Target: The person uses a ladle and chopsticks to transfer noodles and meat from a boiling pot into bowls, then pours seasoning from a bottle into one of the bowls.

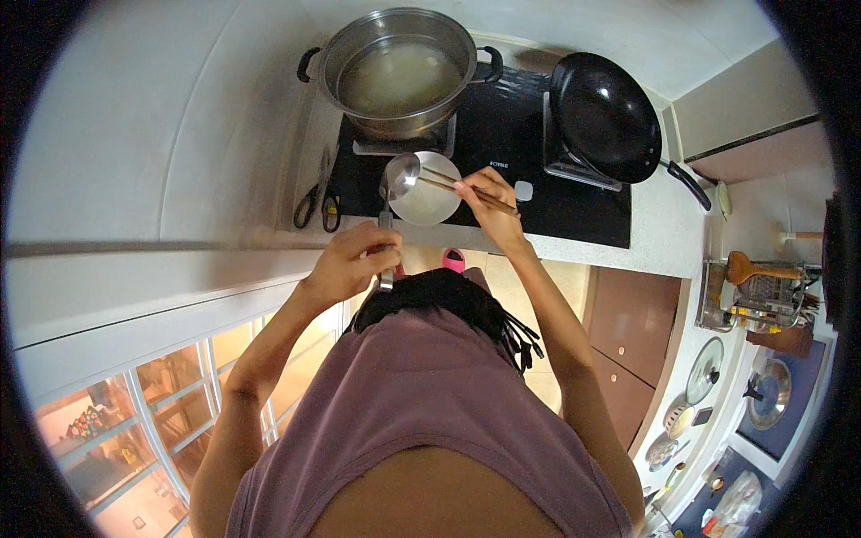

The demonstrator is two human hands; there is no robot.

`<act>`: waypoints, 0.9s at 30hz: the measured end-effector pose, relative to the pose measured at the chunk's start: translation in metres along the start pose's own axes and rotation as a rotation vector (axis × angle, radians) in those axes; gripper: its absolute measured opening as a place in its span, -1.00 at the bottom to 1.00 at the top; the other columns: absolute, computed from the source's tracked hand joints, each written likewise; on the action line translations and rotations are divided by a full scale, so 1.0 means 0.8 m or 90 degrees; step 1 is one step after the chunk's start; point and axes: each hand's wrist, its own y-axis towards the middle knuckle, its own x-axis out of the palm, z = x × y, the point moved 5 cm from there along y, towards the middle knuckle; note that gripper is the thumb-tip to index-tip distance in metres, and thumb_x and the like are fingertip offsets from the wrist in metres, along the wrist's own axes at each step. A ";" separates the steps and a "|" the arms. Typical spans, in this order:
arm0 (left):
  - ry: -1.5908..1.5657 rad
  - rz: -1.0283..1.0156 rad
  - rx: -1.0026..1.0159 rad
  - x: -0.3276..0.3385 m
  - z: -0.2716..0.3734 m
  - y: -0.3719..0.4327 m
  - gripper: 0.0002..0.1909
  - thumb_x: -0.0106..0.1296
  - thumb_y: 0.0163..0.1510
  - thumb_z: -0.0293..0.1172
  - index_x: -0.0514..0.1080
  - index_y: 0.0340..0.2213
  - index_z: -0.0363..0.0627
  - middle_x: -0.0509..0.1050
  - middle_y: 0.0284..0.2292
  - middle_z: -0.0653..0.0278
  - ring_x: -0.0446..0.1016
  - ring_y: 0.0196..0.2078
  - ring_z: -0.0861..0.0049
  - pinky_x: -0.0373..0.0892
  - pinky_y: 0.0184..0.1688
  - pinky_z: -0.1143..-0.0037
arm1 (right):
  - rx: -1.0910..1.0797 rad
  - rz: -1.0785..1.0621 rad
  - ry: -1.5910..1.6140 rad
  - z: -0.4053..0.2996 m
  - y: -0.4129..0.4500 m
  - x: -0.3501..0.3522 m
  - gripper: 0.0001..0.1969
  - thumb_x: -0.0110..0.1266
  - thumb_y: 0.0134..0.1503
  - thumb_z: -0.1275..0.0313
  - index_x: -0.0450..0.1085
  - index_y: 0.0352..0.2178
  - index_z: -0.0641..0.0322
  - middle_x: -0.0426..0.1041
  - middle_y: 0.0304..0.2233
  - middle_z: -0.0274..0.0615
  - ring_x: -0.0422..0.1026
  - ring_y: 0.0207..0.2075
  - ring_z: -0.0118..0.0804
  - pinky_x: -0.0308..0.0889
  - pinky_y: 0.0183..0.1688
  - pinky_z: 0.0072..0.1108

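Note:
My left hand [355, 261] grips the handle of a metal ladle [404, 176]. Its bowl sits over the left rim of a white bowl [428, 210] on the front of the black cooktop. Between the fingers of my right hand [494, 202] is a pair of wooden chopsticks [485, 198]. Their tips reach over the bowl, close to the ladle. Something pale lies in the white bowl, too blurred to name. Behind it, a large steel pot [398, 124] with two black handles stands on the left burner, holding cloudy liquid.
A black frying pan [602, 121] leans tilted on the right burner, its handle [689, 186] jutting past the cooktop [578, 218]. Black-handled scissors [317, 205] lie by the left wall. Along the right counter are a utensil rack [713, 296], a glass lid [704, 370] and a sink [783, 417].

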 end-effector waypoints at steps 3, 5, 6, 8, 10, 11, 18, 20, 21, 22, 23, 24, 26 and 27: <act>-0.006 0.061 -0.017 -0.007 0.001 0.000 -0.68 0.07 -0.20 -0.65 0.33 -0.33 -0.08 0.41 -0.35 0.24 0.41 -0.42 0.38 0.35 -0.46 0.51 | -0.030 -0.055 -0.100 0.000 -0.005 -0.012 -0.86 0.15 -0.03 0.47 0.40 -0.58 0.34 0.32 -0.63 -0.22 0.28 -0.57 -0.38 0.18 -0.55 -0.61; -0.005 0.086 -0.029 -0.008 -0.002 -0.006 -0.68 0.06 -0.18 -0.66 0.33 -0.33 -0.09 0.41 -0.34 0.22 0.41 -0.41 0.37 0.36 -0.44 0.50 | 0.045 0.006 -0.059 -0.007 -0.004 -0.031 -0.82 0.09 0.03 0.41 0.42 -0.58 0.32 0.36 -0.62 -0.20 0.33 -0.54 -0.38 0.25 -0.51 -0.59; -0.009 0.107 -0.038 -0.006 -0.004 -0.011 -0.69 0.05 -0.17 -0.67 0.32 -0.33 -0.10 0.41 -0.34 0.19 0.42 -0.41 0.37 0.37 -0.43 0.50 | 0.040 -0.005 -0.090 -0.017 -0.004 -0.036 -0.80 0.08 0.04 0.40 0.42 -0.58 0.32 0.36 -0.62 -0.21 0.35 -0.55 -0.38 0.28 -0.51 -0.61; -0.009 0.131 -0.056 -0.003 -0.006 -0.017 -0.68 0.04 -0.18 -0.69 0.32 -0.32 -0.10 0.41 -0.34 0.17 0.43 -0.41 0.37 0.38 -0.43 0.50 | 0.036 -0.019 -0.122 -0.020 -0.010 -0.037 -0.79 0.06 0.06 0.39 0.43 -0.58 0.32 0.36 -0.63 -0.21 0.37 -0.55 -0.39 0.30 -0.51 -0.62; -0.008 0.155 -0.064 -0.001 -0.009 -0.020 -0.66 0.03 -0.18 -0.71 0.31 -0.31 -0.10 0.41 -0.33 0.15 0.44 -0.42 0.37 0.38 -0.43 0.51 | 0.081 0.067 0.026 -0.011 -0.016 -0.045 -0.77 0.05 0.07 0.39 0.43 -0.58 0.35 0.36 -0.61 -0.20 0.39 -0.58 -0.42 0.32 -0.52 -0.64; -0.047 0.192 -0.090 -0.002 -0.010 -0.025 -0.63 0.03 -0.19 -0.74 0.29 -0.29 -0.11 0.41 -0.33 0.12 0.44 -0.42 0.36 0.39 -0.43 0.52 | 0.079 0.068 0.025 -0.010 -0.017 -0.049 -0.77 0.05 0.07 0.39 0.43 -0.58 0.35 0.36 -0.61 -0.20 0.39 -0.58 -0.42 0.32 -0.52 -0.64; -0.054 0.348 -0.076 -0.012 0.004 -0.043 -0.51 0.06 -0.24 -0.80 0.22 -0.22 -0.19 0.40 -0.30 -0.02 0.47 -0.38 0.34 0.42 -0.45 0.54 | 0.067 0.055 0.061 -0.077 -0.012 -0.080 -0.46 -0.37 0.24 0.16 0.29 -0.65 0.38 0.31 -0.50 -0.21 0.31 -0.37 -0.30 0.22 -0.20 -0.43; -0.042 0.317 -0.078 -0.021 0.014 -0.039 -0.53 0.07 -0.21 -0.78 0.22 -0.21 -0.23 0.38 -0.29 -0.07 0.48 -0.38 0.36 0.47 -0.45 0.57 | 0.033 0.038 0.138 -0.101 -0.003 -0.087 -0.47 -0.38 0.23 0.15 0.23 -0.68 0.31 0.30 -0.59 -0.16 0.31 -0.45 -0.32 0.23 -0.19 -0.44; -0.070 0.306 -0.081 -0.025 0.025 -0.037 -0.54 0.07 -0.19 -0.77 0.22 -0.21 -0.25 0.37 -0.28 -0.08 0.49 -0.39 0.37 0.48 -0.45 0.57 | 0.015 -0.004 0.161 -0.114 0.001 -0.093 -0.47 -0.38 0.24 0.15 0.21 -0.70 0.30 0.29 -0.62 -0.15 0.30 -0.50 -0.33 0.24 -0.22 -0.45; -0.098 0.295 -0.087 -0.029 0.037 -0.036 -0.55 0.07 -0.17 -0.76 0.21 -0.21 -0.27 0.36 -0.27 -0.10 0.50 -0.39 0.38 0.50 -0.45 0.58 | 0.124 -0.047 0.173 -0.129 -0.001 -0.094 -0.49 -0.36 0.24 0.16 0.18 -0.71 0.26 0.25 -0.69 -0.19 0.25 -0.60 -0.40 0.27 -0.30 -0.47; -0.173 0.321 -0.087 -0.030 0.045 -0.030 -0.56 0.07 -0.17 -0.76 0.22 -0.21 -0.29 0.35 -0.26 -0.10 0.51 -0.40 0.38 0.50 -0.45 0.57 | 0.142 -0.094 0.114 -0.133 -0.001 -0.095 -0.50 -0.34 0.25 0.20 0.20 -0.72 0.27 0.24 -0.70 -0.26 0.18 -0.66 -0.47 0.27 -0.40 -0.55; -0.128 0.312 -0.009 -0.034 0.055 -0.020 -0.59 0.06 -0.13 -0.73 0.23 -0.19 -0.30 0.39 -0.29 -0.09 0.51 -0.44 0.39 0.50 -0.46 0.57 | 0.125 -0.145 0.022 -0.153 0.001 -0.093 -0.58 -0.25 0.21 0.29 0.24 -0.70 0.29 0.28 -0.69 -0.25 0.21 -0.66 -0.46 0.27 -0.43 -0.57; -0.056 0.304 0.121 -0.044 0.076 0.000 -0.62 0.05 -0.10 -0.68 0.25 -0.18 -0.34 0.43 -0.39 0.00 0.51 -0.51 0.44 0.46 -0.52 0.59 | 0.031 -0.249 -0.141 -0.180 0.010 -0.079 -0.79 -0.10 0.07 0.42 0.36 -0.59 0.28 0.38 -0.62 -0.19 0.34 -0.60 -0.31 0.30 -0.43 -0.52; -0.090 0.320 0.131 -0.044 0.081 0.017 -0.62 0.05 -0.09 -0.66 0.26 -0.18 -0.37 0.45 -0.45 0.06 0.49 -0.55 0.48 0.42 -0.56 0.61 | -0.048 -0.302 -0.214 -0.192 0.013 -0.069 -0.88 -0.03 -0.02 0.46 0.44 -0.50 0.24 0.45 -0.55 -0.14 0.43 -0.54 -0.18 0.33 -0.41 -0.45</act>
